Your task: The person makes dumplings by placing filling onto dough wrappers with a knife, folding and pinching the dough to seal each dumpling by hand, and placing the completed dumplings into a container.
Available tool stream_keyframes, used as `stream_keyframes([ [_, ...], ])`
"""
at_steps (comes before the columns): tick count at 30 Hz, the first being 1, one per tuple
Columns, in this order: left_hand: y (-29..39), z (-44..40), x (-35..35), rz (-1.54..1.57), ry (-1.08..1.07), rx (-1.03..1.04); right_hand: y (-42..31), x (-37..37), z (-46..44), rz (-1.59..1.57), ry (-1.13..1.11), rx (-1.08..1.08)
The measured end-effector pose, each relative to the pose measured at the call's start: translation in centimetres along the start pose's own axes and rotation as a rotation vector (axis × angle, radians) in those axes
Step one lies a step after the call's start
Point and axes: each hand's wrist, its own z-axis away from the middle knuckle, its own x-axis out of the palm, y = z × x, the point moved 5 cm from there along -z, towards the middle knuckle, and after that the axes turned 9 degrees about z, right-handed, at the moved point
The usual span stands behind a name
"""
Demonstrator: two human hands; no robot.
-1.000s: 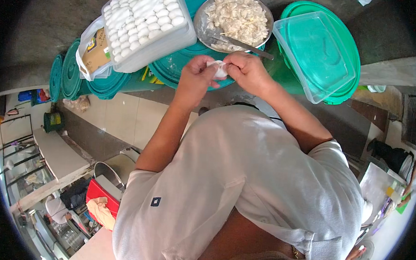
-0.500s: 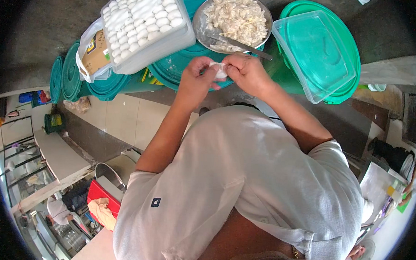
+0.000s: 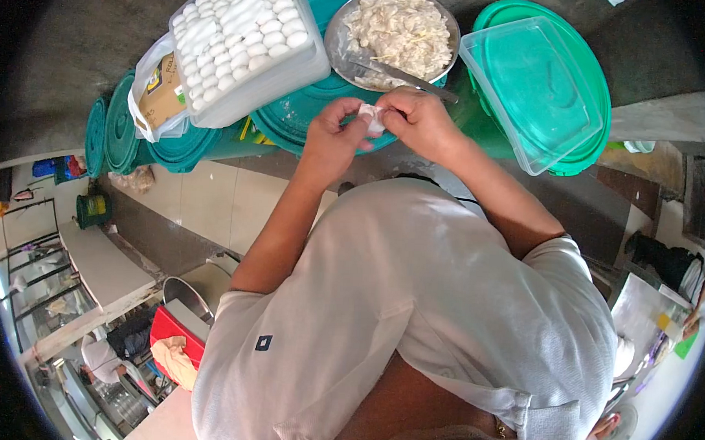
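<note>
A small white piece of dough [image 3: 372, 117] is pinched between the fingers of my left hand [image 3: 334, 133] and my right hand [image 3: 418, 121], above a teal lid. Just beyond them, a round metal bowl [image 3: 341, 54] holds a pale shredded mixture, with a flat metal utensil [image 3: 410, 78] lying across it and over its rim. To the left, a clear plastic container [image 3: 296, 74] is filled with rows of smooth white oval pieces. The undersides of my fingers are partly hidden.
A clear rectangular lid [image 3: 531, 94] rests on a green round lid [image 3: 598, 89] at the right. A plastic bag [image 3: 142, 93] with a cardboard box stands left of the container. A red box [image 3: 176, 334] is behind at lower left.
My hands stay close together around the white piece, with only small finger shifts. The view has moved slightly; the bowl and containers keep their arrangement.
</note>
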Motion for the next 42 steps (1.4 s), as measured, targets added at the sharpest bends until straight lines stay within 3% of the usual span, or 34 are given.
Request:
stream_keyframes([
  [3, 0.2, -0.1, -0.3, -0.002, 0.060, 0.017, 0.2, -0.1, -0.1, 0.093, -0.031, -0.063],
  [5, 0.0, -0.1, -0.4, -0.061, 0.044, 0.032, -0.1, 0.3, -0.1, 0.227, -0.054, -0.242],
  [9, 0.1, 0.0, -0.3, -0.051, 0.020, 0.017, -1.3, -0.3, -0.1, 0.194, 0.008, -0.213],
  [11, 0.0, -0.1, -0.3, -0.046, 0.006, 0.036, -0.4, -0.1, -0.2, 0.010, -0.144, 0.128],
  [12, 0.0, -0.1, -0.4, -0.046, 0.007, 0.035, 0.0, 0.1, -0.3, 0.010, -0.145, 0.127],
  [14, 0.0, 0.0, -0.3, -0.079, 0.003, 0.075, 0.0, 0.2, -0.5, 0.064, -0.054, -0.085],
  [18, -0.2, 0.2, 0.0, -0.048, 0.022, 0.067, 0.2, 0.4, -0.4, -0.008, -0.053, 0.001],
  [20, -0.4, 0.1, -0.4, 0.015, 0.112, 0.116, 0.0, 0.3, -0.3, 0.091, -0.055, -0.056],
  [26, -0.6, 0.3, -0.4, 0.009, 0.059, 0.023, -0.4, 0.4, -0.3, 0.190, 0.018, -0.245],
  [27, -0.6, 0.3, -0.4, 0.009, 0.060, 0.023, -0.8, 0.3, -0.2, 0.190, 0.017, -0.245],
  [29, -0.4, 0.4, -0.3, 0.003, 0.031, 0.083, -1.2, -0.3, -0.4, 0.056, 0.009, -0.025],
  [33, -0.6, 0.4, -0.4, -0.061, 0.026, 0.092, -0.2, 0.5, -0.4, 0.161, -0.081, -0.131],
  [36, -0.6, 0.5, 0.0, 0.003, 0.039, 0.083, -0.5, 0.1, -0.4, 0.098, 0.043, -0.159],
  [39, -0.6, 0.5, -0.3, 0.060, 0.094, 0.098, -0.1, 0.4, -0.3, 0.183, -0.087, -0.100],
  [42, -0.6, 0.8, -0.2, -0.022, 0.074, 0.096, -0.9, 0.3, -0.1, 0.240, -0.085, -0.216],
])
